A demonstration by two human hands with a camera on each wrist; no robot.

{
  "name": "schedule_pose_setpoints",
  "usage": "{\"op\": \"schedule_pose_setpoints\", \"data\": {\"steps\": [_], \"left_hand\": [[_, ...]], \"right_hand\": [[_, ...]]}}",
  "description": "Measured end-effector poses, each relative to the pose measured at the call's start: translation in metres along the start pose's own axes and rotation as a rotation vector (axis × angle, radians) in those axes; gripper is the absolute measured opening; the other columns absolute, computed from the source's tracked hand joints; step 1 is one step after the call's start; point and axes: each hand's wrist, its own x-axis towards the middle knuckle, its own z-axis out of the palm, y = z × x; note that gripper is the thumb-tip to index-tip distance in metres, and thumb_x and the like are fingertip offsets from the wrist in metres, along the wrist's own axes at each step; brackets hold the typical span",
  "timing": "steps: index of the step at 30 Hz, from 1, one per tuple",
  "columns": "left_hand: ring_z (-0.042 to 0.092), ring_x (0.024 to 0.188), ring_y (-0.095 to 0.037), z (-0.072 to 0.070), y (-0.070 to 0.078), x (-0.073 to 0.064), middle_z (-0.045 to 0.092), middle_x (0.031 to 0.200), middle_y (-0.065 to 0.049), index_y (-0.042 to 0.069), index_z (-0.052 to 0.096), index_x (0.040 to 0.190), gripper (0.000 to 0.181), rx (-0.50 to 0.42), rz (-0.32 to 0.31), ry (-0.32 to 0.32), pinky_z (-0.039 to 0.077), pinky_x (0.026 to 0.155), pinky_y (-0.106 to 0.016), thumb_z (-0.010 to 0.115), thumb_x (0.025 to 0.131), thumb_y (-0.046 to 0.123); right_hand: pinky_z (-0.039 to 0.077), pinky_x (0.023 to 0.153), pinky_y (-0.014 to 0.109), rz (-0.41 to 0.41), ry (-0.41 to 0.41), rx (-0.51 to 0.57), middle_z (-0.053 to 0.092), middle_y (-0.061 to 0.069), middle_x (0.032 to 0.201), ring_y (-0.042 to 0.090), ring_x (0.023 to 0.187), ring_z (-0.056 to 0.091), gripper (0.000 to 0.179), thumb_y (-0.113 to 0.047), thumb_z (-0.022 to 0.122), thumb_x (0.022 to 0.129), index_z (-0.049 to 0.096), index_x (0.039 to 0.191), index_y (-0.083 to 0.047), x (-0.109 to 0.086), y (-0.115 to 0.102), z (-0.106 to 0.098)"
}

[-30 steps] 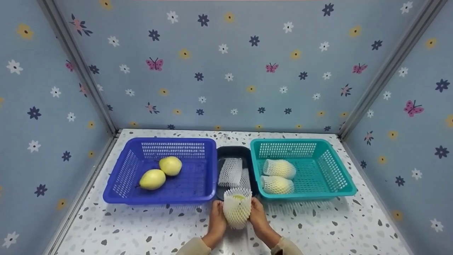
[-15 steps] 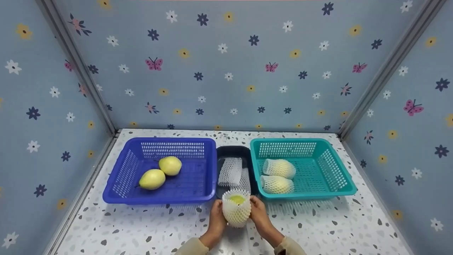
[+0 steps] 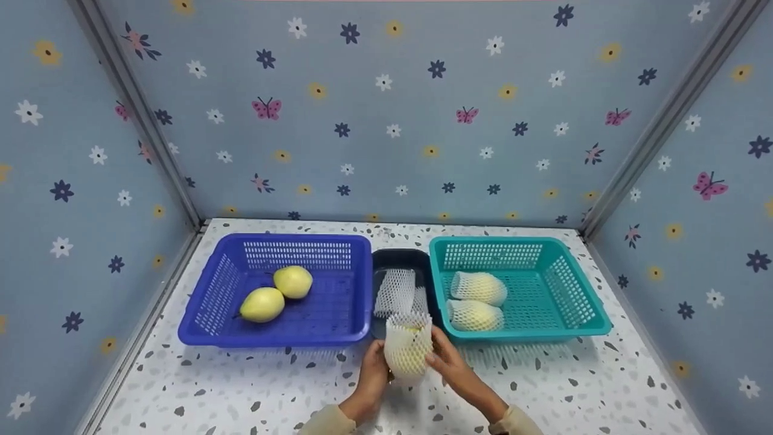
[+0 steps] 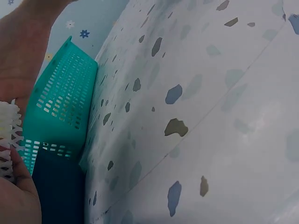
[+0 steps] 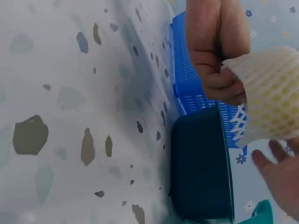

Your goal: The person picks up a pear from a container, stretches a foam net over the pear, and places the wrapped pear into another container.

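Head view: a rounded yellow fruit in a white foam-mesh sleeve (image 3: 409, 351), diamond-patterned with a jagged rim, lies between two hands, just right of the left hand (image 3: 370, 376), whose curled fingers pinch the sleeve. The right hand (image 3: 454, 373) touches its other side, fingers loosely parted. Ahead of both hands, a smooth dark tray (image 3: 401, 258) holds crumpled mesh sleeves (image 3: 395, 291); perforated plastic baskets stand beyond each hand, blue (image 3: 333, 305) left, teal (image 3: 537, 302) right.

left grip (image 3: 371, 373): holds netted fruit (image 3: 407, 352) | right grip (image 3: 452, 364): touches its side
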Motion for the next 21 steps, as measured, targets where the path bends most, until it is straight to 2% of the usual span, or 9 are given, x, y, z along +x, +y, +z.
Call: {"op": "schedule_pose_setpoints", "data": {"steps": [3,6,9,12,16,21], "left_hand": [[0.04,0.057,-0.009,0.003,-0.002,0.001,0.049,0.072,0.002,-0.004,0.046,0.101,0.008,0.013,0.064,0.007,0.034,0.051,-0.02,0.038,0.098,-0.002],[0.04,0.055,-0.009,0.004,-0.002,0.001,0.049,0.071,0.001,-0.004,0.046,0.098,0.008,0.02,0.079,0.027,0.034,0.051,-0.02,0.039,0.099,0.0],[0.046,0.059,-0.009,0.006,0.0,0.002,0.051,0.074,0.001,0.0,0.047,0.097,0.012,0.0,0.042,0.047,0.039,0.053,-0.021,0.04,0.102,0.008],[0.052,0.066,-0.01,0.006,0.002,0.003,0.054,0.08,0.001,0.002,0.047,0.097,0.014,-0.02,0.004,0.049,0.044,0.056,-0.022,0.039,0.103,0.013],[0.055,0.071,-0.01,0.005,0.005,0.002,0.056,0.081,0.001,0.004,0.046,0.098,0.014,-0.031,-0.021,0.032,0.047,0.059,-0.024,0.038,0.104,0.012],[0.059,0.07,-0.012,0.003,0.012,0.003,0.06,0.08,-0.001,0.0,0.048,0.1,0.017,-0.032,-0.004,-0.039,0.052,0.064,-0.028,0.037,0.104,0.013]], "right_hand": [[0.027,0.105,0.051,-0.075,-0.009,-0.064,0.024,0.02,0.15,0.034,0.135,0.027,0.094,-0.015,0.075,0.082,0.012,0.15,-0.002,-0.002,0.001,0.009],[0.032,0.104,0.044,-0.099,0.111,-0.148,0.029,0.018,0.147,0.03,0.131,0.032,0.109,-0.015,0.086,0.069,0.013,0.149,-0.003,-0.001,0.005,0.02],[0.036,0.1,0.037,-0.107,0.228,-0.123,0.035,0.02,0.141,0.03,0.124,0.038,0.107,-0.011,0.087,0.067,0.017,0.147,0.0,0.003,0.003,0.028],[0.039,0.094,0.036,-0.126,0.279,-0.111,0.042,0.019,0.132,0.03,0.115,0.044,0.099,-0.006,0.086,0.066,0.023,0.142,0.004,0.004,-0.011,0.033],[0.043,0.089,0.037,-0.153,0.28,-0.124,0.047,0.018,0.124,0.028,0.107,0.049,0.091,-0.003,0.086,0.064,0.03,0.135,0.008,0.002,-0.028,0.033],[0.048,0.084,0.038,-0.211,0.248,-0.116,0.052,0.018,0.12,0.027,0.102,0.053,0.086,0.002,0.084,0.064,0.033,0.132,0.011,0.006,-0.037,0.023]]}}
